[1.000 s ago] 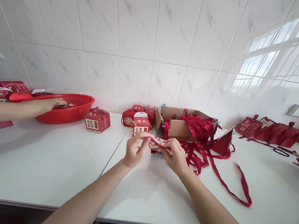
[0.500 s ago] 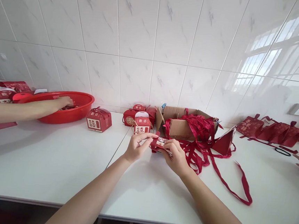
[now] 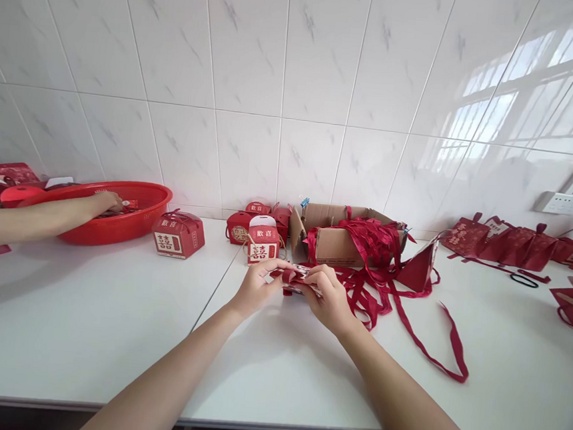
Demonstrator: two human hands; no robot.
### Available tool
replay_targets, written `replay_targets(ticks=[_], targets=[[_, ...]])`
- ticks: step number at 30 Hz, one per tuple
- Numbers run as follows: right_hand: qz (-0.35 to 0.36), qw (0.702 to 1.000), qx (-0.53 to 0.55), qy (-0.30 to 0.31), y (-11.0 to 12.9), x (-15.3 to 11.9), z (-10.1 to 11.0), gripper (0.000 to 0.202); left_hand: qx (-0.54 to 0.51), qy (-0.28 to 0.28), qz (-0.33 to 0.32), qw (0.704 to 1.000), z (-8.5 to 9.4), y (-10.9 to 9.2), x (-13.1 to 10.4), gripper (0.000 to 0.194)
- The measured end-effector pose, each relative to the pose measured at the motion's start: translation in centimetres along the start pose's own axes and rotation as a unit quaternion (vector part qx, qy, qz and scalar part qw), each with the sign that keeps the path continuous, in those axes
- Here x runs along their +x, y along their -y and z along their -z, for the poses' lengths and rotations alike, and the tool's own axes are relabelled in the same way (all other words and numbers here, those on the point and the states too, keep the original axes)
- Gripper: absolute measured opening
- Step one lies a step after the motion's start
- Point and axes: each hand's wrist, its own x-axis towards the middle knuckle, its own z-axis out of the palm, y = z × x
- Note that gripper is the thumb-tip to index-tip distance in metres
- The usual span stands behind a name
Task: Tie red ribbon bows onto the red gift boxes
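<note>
Folded card (image 3: 302, 270) held in both hands, in front of the cardboard box (image 3: 331, 247).
Left hand (image 3: 256, 290) and right hand (image 3: 328, 299) each pinch the card between thumb and fingers, one at either side; a red strip (image 3: 288, 277) curls near the left fingertips. Red ribbons (image 3: 375, 239) lie in the cardboard box and spill over its front. Just left of it stands a gift box (image 3: 264, 245); well left of it, a co-worker's hand (image 3: 108, 202) reaches into a red basin (image 3: 132, 229).
</note>
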Motion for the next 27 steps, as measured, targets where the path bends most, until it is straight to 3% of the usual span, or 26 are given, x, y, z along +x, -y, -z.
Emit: replay_targets(ticks=[4,12,27], targets=[[-0.005,1.0,0.008,0.002,-0.02,-0.1,-0.06,0.011,-0.061,-0.01,0.053,0.997,0.06,0.33,0.04,0.02],[0.01,1.0,0.006,0.0,-0.01,0.03,0.06,0.01,-0.102,-0.013,0.066,0.992,0.21,0.46,0.11,0.023],[0.017,1.0,0.022,-0.007,0.31,-0.01,-0.17,0.01,-0.109,0.041,0.027,0.993,0.56,-0.06,-0.02,0.019]])
